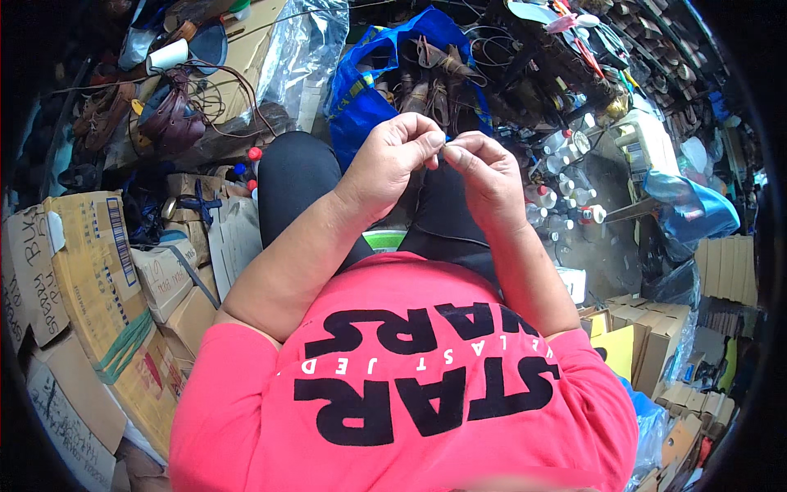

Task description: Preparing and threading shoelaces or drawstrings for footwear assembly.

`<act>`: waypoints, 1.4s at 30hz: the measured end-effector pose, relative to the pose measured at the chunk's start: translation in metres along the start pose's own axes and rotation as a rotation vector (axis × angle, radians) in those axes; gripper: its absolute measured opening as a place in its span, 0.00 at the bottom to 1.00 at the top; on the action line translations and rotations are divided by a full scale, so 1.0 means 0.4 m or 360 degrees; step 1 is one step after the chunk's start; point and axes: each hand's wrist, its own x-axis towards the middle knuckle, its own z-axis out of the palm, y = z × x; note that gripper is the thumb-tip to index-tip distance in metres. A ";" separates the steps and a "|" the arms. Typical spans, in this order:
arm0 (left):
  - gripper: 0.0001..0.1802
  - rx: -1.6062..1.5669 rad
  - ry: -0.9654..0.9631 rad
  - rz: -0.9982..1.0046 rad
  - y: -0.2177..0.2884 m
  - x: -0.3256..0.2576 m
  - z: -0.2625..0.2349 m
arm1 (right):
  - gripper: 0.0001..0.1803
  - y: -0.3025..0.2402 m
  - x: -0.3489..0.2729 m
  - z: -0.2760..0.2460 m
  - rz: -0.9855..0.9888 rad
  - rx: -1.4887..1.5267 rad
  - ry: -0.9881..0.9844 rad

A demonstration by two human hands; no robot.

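Observation:
My left hand [392,157] and my right hand [492,174] meet in front of me above my knees. Thumb and forefinger of each are pinched together, with the tips almost touching. Whatever sits between the fingertips is too small to make out. Just beyond the hands stands a blue bag [351,92], its mouth wide, with brown leather-looking pieces [426,92] inside. A maroon leather piece [174,119] with long dark cords lies on the far left, away from both hands.
Cardboard boxes [94,271] are stacked at my left. Several clear bottles [557,193] stand on the floor to the right, near a white jug [643,148] and blue plastic [693,205]. A white cup [167,56] lies at the far left; shelves line the far right.

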 end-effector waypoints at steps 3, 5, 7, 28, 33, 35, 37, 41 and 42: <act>0.06 -0.0217 -0.0040 -0.0086 -0.012 0.003 -0.015 | 0.04 -0.007 0.000 0.008 0.0060 0.0116 -0.0016; 0.06 -0.0399 -0.0069 -0.0271 -0.016 0.006 -0.030 | 0.05 -0.008 -0.001 0.008 0.0098 0.0163 -0.0023; 0.07 -0.0296 0.0057 -0.0223 -0.013 0.003 -0.033 | 0.06 -0.002 -0.002 0.000 0.0119 0.0117 0.0114; 0.09 0.0369 0.0131 0.0071 -0.062 -0.015 -0.018 | 0.03 0.005 0.011 -0.004 -0.0333 -0.0750 0.0157; 0.08 0.0325 0.0158 0.0156 -0.068 -0.015 -0.020 | 0.03 -0.003 0.011 0.009 -0.0341 -0.0814 0.0165; 0.08 0.0274 0.0154 0.0146 -0.065 -0.018 -0.017 | 0.03 -0.005 0.012 0.011 -0.0382 -0.0879 0.0160; 0.08 0.0224 0.0150 0.0137 -0.061 -0.021 -0.014 | 0.03 -0.010 0.011 0.017 -0.0406 -0.0933 0.0163; 0.08 0.0318 0.0172 0.0156 -0.052 -0.025 -0.010 | 0.03 -0.015 0.012 0.022 -0.0474 -0.1049 0.0189; 0.07 0.0339 0.0170 0.0164 -0.051 -0.026 -0.010 | 0.03 -0.015 0.012 0.022 -0.0493 -0.1074 0.0181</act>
